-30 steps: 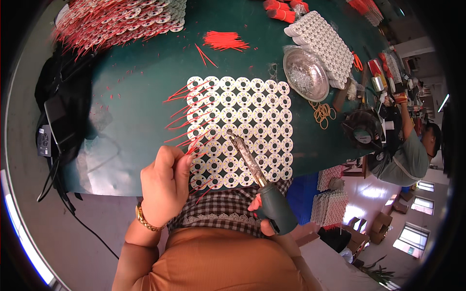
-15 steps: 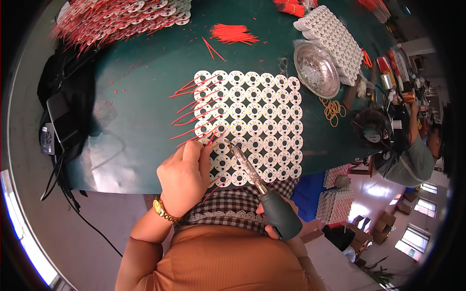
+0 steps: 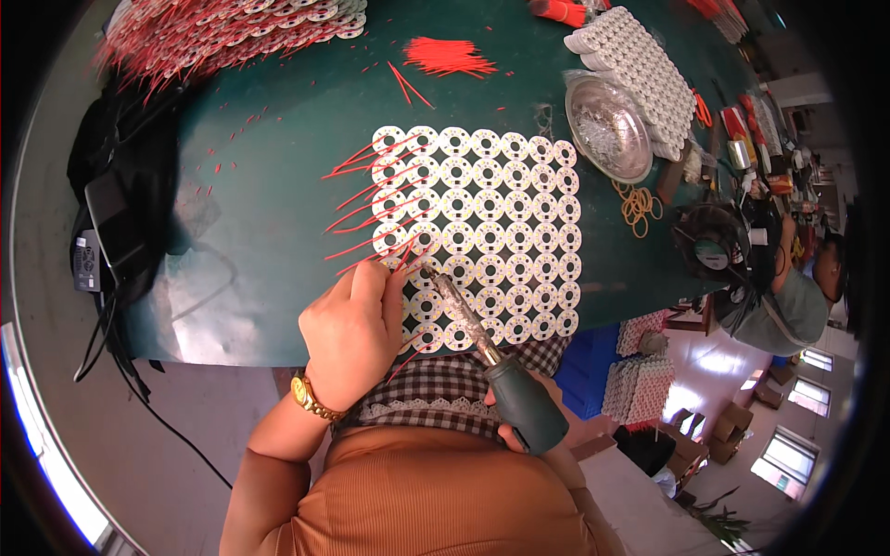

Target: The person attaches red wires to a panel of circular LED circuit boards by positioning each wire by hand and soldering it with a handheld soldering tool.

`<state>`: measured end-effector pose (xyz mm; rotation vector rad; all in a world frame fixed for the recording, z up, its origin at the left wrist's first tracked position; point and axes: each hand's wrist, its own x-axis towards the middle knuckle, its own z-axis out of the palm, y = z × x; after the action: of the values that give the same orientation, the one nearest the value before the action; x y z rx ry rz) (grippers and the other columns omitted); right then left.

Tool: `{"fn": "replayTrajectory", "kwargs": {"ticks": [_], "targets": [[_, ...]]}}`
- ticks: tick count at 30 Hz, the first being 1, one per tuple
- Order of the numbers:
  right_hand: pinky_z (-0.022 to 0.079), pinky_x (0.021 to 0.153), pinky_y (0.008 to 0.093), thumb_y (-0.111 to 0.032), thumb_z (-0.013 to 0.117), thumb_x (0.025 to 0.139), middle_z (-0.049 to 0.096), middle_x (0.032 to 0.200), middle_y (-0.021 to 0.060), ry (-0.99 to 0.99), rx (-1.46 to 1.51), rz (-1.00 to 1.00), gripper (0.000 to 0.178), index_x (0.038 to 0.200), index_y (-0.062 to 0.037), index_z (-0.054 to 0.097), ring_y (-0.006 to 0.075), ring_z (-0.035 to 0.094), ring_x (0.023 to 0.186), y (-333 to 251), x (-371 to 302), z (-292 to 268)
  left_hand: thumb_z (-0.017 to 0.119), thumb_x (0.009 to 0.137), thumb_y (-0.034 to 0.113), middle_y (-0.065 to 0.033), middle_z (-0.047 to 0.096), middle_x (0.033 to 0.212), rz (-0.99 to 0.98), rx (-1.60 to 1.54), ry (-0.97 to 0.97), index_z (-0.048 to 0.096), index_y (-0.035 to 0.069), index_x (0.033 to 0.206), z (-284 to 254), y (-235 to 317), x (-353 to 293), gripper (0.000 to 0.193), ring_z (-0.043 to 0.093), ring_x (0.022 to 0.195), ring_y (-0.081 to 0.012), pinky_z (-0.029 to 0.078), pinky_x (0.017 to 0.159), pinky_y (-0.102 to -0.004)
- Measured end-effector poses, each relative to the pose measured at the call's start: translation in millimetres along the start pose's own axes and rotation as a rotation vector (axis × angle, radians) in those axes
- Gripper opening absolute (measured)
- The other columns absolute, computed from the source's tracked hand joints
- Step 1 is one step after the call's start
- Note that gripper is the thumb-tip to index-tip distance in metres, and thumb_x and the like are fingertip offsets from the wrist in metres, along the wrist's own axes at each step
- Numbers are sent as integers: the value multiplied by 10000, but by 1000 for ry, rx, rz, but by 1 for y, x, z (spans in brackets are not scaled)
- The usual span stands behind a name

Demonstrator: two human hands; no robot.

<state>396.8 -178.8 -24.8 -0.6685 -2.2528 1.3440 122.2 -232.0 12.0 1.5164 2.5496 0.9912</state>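
A panel of round white LED circuit boards point(image 3: 489, 237), each with a hole in its middle, lies on the green table. Red wires point(image 3: 357, 218) stick out leftward from boards in its left columns. My left hand point(image 3: 350, 324) rests over the panel's lower left, thumb and finger pinched on a red wire point(image 3: 405, 258). With my right hand point(image 3: 507, 434) I grip the dark handle of a soldering iron point(image 3: 525, 404). Its tip meets a board in the second column, just right of my left fingertips. Most of my right hand is hidden behind the handle.
Loose red wires point(image 3: 447, 57) lie in a bundle beyond the panel. Wired boards point(image 3: 250, 28) are piled far left, bare ones point(image 3: 640, 74) stacked far right beside a metal bowl point(image 3: 607, 128) and rubber bands point(image 3: 638, 209). A black fan point(image 3: 709, 243) stands right; another person point(image 3: 788, 292) sits beyond.
The soldering iron has shifted slightly left, its tip now closer to my left fingertips. My left hand keeps its pinch in nearly the same spot. The view has tilted a little.
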Motion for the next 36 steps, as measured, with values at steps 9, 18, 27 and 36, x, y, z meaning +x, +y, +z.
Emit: {"fn": "replayTrajectory", "kwargs": {"ticks": [9, 18, 27, 36], "targets": [[492, 581, 273, -290, 764, 763, 691, 835, 76, -21, -11, -74, 392, 976, 30, 685, 164, 618, 643, 5, 5, 1, 716, 892, 86, -98, 606, 676, -7, -18, 8, 573, 69, 845, 1, 1, 1, 152, 575, 506, -295, 424, 458, -377], [463, 553, 281, -481, 778, 841, 601, 790, 78, 133, 221, 24, 556, 1020, 15, 602, 155, 587, 643, 14, -3, 11, 712, 901, 97, -104, 595, 710, -29, -80, 27, 582, 45, 863, -16, -4, 8, 145, 584, 542, -293, 444, 481, -380], [496, 568, 303, -380, 710, 868, 639, 772, 117, -45, 46, -8, 444, 906, 59, 661, 207, 615, 621, -5, 10, -15, 647, 928, 99, -129, 591, 727, 49, -206, -269, 553, 39, 828, -26, 1, 11, 150, 579, 572, -344, 446, 502, -417], [541, 603, 324, -221, 744, 759, 683, 804, 133, -9, 66, -164, 313, 900, 52, 686, 244, 654, 652, 2, 2, -13, 669, 894, 115, -105, 582, 680, 101, -60, -242, 519, 57, 776, -17, -1, 10, 200, 585, 544, -337, 441, 471, -421]]}}
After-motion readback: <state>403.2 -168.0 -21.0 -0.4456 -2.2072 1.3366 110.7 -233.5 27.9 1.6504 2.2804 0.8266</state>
